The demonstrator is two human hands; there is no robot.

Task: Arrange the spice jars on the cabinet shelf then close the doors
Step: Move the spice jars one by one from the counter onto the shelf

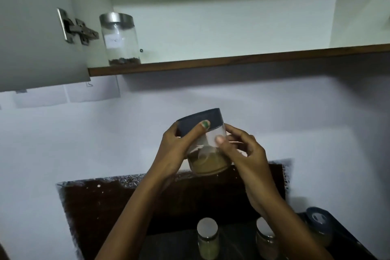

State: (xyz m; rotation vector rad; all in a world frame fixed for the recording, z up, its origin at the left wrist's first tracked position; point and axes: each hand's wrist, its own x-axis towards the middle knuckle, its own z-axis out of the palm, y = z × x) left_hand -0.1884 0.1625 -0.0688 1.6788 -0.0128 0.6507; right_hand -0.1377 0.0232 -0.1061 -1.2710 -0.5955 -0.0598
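Both hands hold a clear jar (207, 161) with a dark blue lid and tan powder in its bottom, raised in front of the wall below the cabinet. My left hand (175, 150) grips its left side, thumb on the lid's rim. My right hand (242, 154) holds the right side, thumb pressed on the white label. On the cabinet shelf (211, 62), at its far left, stands a tall glass jar (121, 39) with a steel lid and dark spice at the bottom. The left cabinet door (31, 27) is swung open.
On the dark counter below stand two small white-lidded jars (207, 236) (263, 238) of pale powder and a blue-lidded jar (319, 228) at the right. The shelf to the right of the tall jar is bare white. A hinge (79, 29) juts from the door.
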